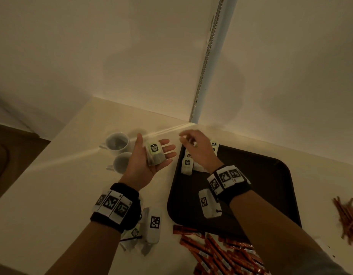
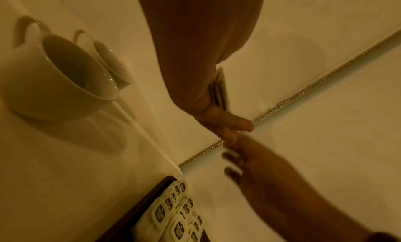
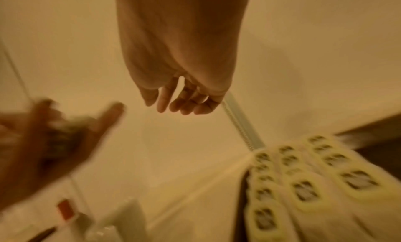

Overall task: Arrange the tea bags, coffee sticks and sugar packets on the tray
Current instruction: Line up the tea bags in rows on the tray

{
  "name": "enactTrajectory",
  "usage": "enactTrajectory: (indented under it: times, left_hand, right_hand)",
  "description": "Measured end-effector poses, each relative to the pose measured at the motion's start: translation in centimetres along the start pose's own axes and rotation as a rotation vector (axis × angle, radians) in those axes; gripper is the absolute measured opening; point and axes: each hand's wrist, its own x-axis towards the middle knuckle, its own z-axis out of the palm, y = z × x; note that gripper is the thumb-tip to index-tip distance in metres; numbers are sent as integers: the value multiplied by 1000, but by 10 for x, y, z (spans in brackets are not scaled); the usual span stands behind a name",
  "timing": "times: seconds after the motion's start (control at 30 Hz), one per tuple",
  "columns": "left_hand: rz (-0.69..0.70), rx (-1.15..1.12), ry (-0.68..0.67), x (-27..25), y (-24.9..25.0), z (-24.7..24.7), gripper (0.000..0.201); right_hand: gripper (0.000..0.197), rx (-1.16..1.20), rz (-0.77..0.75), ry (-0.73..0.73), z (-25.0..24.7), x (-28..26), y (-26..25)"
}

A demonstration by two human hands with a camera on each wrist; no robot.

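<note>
Your hands hover above the pale bench, at the far left corner of the dark rectangular plastic tray (image 1: 270, 195).

Your left hand (image 1: 150, 157) lies palm-up with straight fingers, carrying a small stack of white paper tea bags (image 1: 154, 153) left of the tray. Your right hand (image 1: 197, 149) hangs empty, fingers loosely curled, over rows of green-tagged tea bags (image 1: 187, 165) in that corner. Red coffee sticks (image 1: 221, 253) lie beside the tray's near edge.

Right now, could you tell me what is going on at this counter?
A person is sorting tea bags onto a dark tray. The left hand lies palm up with a small stack of tea bags on it; the empty right hand hovers over the rows of tea bags in the tray's far corner. Red sticks lie on the counter.
</note>
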Motion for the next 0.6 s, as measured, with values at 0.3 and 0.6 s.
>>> enactTrajectory:
  times: [0.3,0.6]
  left_hand:
    - [-15,-69,-157,-7,2,17,75]
    - [176,72,-134,-14,-3,26,25]
  right_hand:
    - [30,-125,-359,-160,-17,-2,-54]
    - [8,-18,-290,-136,-61,4,-100]
